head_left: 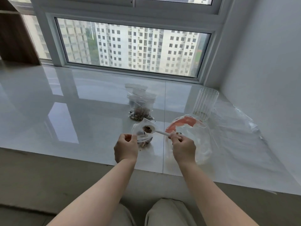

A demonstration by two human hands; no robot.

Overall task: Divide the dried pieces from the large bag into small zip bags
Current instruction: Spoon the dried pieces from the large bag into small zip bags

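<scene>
The left hand pinches the rim of a small zip bag, holding its mouth open. The right hand grips the handle of a white spoon, whose bowl carries brown dried pieces over that mouth. Just beside the right hand stands the large bag, clear with a red band; no writing is legible. Farther back stand filled small bags and a ribbed glass. Everything rests on a glossy white sill below a window facing apartment towers.
</scene>
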